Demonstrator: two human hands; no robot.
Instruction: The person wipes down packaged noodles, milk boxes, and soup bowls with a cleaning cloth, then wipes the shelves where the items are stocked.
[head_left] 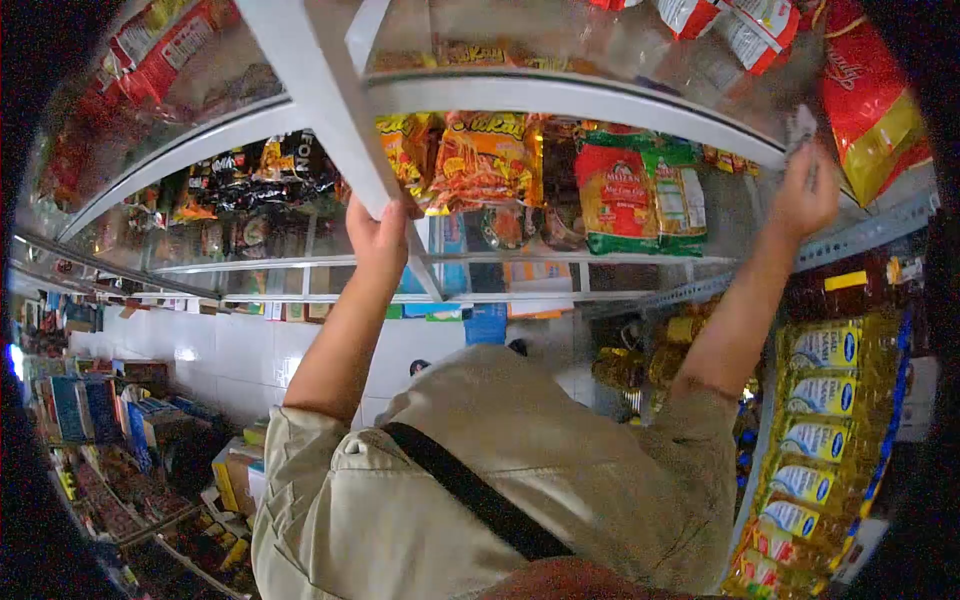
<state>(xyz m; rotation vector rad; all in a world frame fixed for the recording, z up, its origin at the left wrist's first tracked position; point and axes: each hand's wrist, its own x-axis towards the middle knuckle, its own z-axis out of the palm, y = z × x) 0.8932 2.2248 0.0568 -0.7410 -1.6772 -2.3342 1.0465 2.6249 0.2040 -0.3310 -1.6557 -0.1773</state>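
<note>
My left hand [378, 238] is closed round the lower part of a white upright post [345, 125] of the glass-fronted shelf cabinet. My right hand [806, 195] pinches a small crumpled greyish-white cloth [801, 126] against the right end of a white shelf rail [580, 98]. Orange noodle packets [487, 160] stand on the shelf just right of the post. A red and green packet [618, 195] stands between my two hands. Close beside my right hand hangs a large red and yellow bag [872, 110].
Black packets [265, 170] fill the shelf on the left. Yellow oil bottles [822, 395] stand in a row at the lower right. Boxes and books [150, 420] are stacked at the left on the white tiled floor [230, 350].
</note>
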